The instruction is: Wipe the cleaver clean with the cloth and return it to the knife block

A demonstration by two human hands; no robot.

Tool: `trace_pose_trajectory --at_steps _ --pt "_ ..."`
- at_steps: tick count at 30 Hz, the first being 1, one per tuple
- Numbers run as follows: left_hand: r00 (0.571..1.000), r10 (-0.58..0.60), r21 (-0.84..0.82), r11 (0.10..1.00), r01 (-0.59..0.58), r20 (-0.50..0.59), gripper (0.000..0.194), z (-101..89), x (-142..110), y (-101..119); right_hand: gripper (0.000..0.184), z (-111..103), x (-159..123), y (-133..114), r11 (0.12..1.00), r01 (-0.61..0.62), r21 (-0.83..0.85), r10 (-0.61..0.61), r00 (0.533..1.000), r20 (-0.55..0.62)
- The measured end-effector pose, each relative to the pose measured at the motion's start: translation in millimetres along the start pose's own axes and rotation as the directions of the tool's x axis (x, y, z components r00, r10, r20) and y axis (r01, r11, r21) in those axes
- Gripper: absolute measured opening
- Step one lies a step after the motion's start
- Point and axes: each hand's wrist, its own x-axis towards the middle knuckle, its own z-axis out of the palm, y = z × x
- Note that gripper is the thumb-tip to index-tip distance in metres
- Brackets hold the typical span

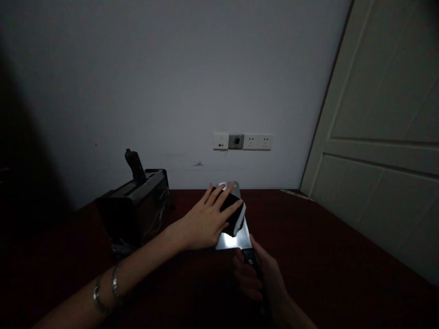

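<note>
My right hand (pixel 264 274) is closed around the black handle of a cleaver (pixel 245 237), whose broad shiny blade points away from me above the dark red table. On the blade lies a black cloth (pixel 230 214) with a white edge or underside. My left hand (pixel 211 219) comes across from the left and holds this cloth against the metal, its fingers spread over the top and the thumb near the cloth's lower edge. Part of the cloth and blade is hidden beneath the left hand.
A dark knife block (pixel 137 201) with clear-looking sides stands at the left, one black-handled knife (pixel 135 167) upright in it. Behind the table (pixel 302 237) rises a pale wall with sockets (pixel 258 142) and a switch panel (pixel 236 141). A panelled white door (pixel 384 151) stands at the right. The light is dim.
</note>
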Motion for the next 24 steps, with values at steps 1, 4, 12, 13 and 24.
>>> trace_pose_trajectory --at_steps 1,4,12,13,24 --pt "1.000 -0.015 -0.033 0.999 0.015 0.003 0.070 1.0 0 0 0.039 -1 0 1 1.000 0.004 0.000 -0.004 1.000 0.001" --pt "0.999 -0.036 -0.196 0.980 0.040 0.024 0.082 5.2 2 2 0.038 -2 1 1 1.000 0.011 0.002 -0.011 1.000 0.013" --pt "0.956 -0.239 -0.457 0.878 0.139 -0.168 0.045 20.2 12 12 0.042 2 0 3 0.999 0.037 -0.005 -0.037 0.998 -0.054" --pt "0.944 -0.250 -0.420 0.896 0.143 -0.214 0.041 23.3 14 12 0.044 2 0 4 0.999 0.038 -0.016 -0.039 0.997 -0.064" --pt "0.987 -0.133 0.155 0.977 0.145 -0.085 0.073 25.9 8 19 0.047 6 -1 1 0.996 0.030 -0.080 -0.040 0.992 -0.122"
